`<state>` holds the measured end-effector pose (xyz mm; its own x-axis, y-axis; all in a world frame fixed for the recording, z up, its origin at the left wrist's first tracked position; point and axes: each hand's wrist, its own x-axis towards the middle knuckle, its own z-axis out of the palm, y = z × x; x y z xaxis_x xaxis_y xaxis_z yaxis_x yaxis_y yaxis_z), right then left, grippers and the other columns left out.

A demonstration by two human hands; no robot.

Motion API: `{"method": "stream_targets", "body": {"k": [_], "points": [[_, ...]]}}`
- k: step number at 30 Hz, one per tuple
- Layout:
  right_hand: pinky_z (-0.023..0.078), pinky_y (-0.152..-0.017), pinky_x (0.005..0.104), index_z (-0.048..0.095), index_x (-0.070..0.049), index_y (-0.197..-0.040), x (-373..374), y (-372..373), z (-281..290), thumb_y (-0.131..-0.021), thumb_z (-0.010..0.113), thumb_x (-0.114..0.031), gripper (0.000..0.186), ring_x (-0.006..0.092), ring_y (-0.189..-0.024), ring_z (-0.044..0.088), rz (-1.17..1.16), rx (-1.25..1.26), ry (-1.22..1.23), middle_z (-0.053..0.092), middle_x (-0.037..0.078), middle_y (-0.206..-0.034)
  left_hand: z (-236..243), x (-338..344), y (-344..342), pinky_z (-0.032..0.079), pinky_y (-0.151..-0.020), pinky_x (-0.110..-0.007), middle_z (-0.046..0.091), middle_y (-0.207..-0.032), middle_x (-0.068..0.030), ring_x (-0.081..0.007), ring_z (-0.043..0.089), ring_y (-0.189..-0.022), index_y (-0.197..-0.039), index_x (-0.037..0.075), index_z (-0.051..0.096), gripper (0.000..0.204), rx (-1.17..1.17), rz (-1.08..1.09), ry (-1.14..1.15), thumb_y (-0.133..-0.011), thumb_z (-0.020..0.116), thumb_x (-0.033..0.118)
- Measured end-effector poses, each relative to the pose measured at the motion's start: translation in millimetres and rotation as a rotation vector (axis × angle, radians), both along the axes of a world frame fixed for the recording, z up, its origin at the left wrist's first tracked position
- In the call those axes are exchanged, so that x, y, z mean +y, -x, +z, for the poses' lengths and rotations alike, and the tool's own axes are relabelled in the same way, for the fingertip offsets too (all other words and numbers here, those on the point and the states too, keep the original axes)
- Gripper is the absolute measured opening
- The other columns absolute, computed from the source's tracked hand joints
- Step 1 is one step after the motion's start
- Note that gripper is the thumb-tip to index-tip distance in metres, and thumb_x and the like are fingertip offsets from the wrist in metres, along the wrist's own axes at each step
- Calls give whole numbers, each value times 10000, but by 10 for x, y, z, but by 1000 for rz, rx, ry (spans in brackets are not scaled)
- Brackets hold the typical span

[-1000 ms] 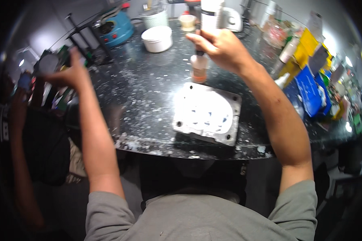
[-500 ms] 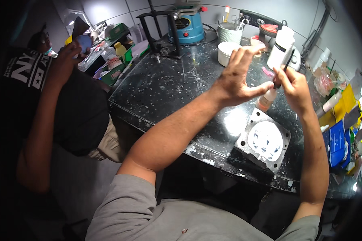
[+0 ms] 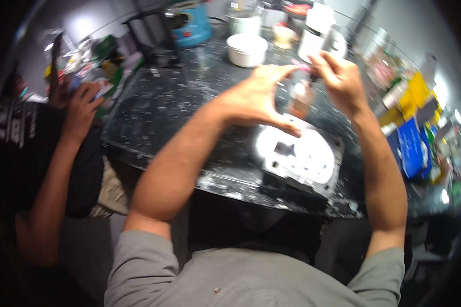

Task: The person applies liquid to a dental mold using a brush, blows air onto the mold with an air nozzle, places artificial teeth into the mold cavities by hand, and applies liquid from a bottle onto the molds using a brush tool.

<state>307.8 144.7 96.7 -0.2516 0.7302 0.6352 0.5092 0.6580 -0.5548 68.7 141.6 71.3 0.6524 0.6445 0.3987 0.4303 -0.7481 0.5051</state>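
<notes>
My left hand (image 3: 253, 100) is open, thumb and fingers spread wide, left of a small clear bottle (image 3: 300, 102) with orange liquid. The hand hangs above the bench and looks empty. Pinched in my right hand (image 3: 340, 82) is a dark slim tool (image 3: 313, 77), whose end comes down close to the bottle's mouth. Blur hides whether it enters the bottle. Nearer to me lies a square metal plate with corner holes (image 3: 273, 165), carrying a round white mould (image 3: 312, 158) that glares in the light.
A white bowl (image 3: 247, 50) and a white bottle (image 3: 315, 33) stand behind my hands on the black bench (image 3: 184, 117). At the far left is a blue machine (image 3: 192, 25). A blue box (image 3: 410, 148) and clutter line the right. Another person's hand (image 3: 82, 110) is at left.
The view has shifted, so the bench things sit further left and higher. My left hand has come down toward the plate. My right hand has lowered the dark tool toward the bottle.
</notes>
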Motion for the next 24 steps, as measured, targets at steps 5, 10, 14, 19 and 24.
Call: {"method": "stream_targets", "body": {"k": [5,10,14,19,24], "points": [[532,-630,398,773,-50,-1081,21,-49,-9,-1023,617,-420,406,286,-658,719,-94,-151,14,734,163,-762,-11,20,-66,391,-1186,-459,470,-1519,-198,-328,453,-1420,-1537,52,451,1163,20,-12,184,-618,944,566],[565,-711,300,790,-39,-941,3,-31,104,-1017,639,-419,416,171,-781,754,-2,-26,111,781,99,-820,-102,28,-144,470,-1117,-450,516,-1496,-171,-301,541,-1347,-1516,77,494,1063,-58,2,346,-691,902,608],[575,-642,276,785,-38,-911,-21,-53,281,-1032,660,-329,338,120,-717,741,21,35,-217,766,79,-774,-239,105,-219,529,-1017,-393,675,-1290,-112,-246,648,-1156,-1449,62,573,639,-246,-129,367,-903,819,286],[432,-314,255,741,-10,-1184,-288,-96,474,-1051,599,-207,277,38,-391,526,-107,-116,-130,745,88,-705,-271,141,-230,499,-1027,-403,738,-1207,-84,-187,676,-1138,-1337,120,667,452,-271,-105,272,-919,782,248],[399,-393,238,756,-31,-995,-628,-136,624,-1042,604,-257,277,30,-519,574,-184,4,-92,739,77,-733,-240,79,-233,522,-1003,-392,728,-1188,-88,-200,672,-1109,-1343,100,657,491,-238,-98,268,-909,803,278]]}}
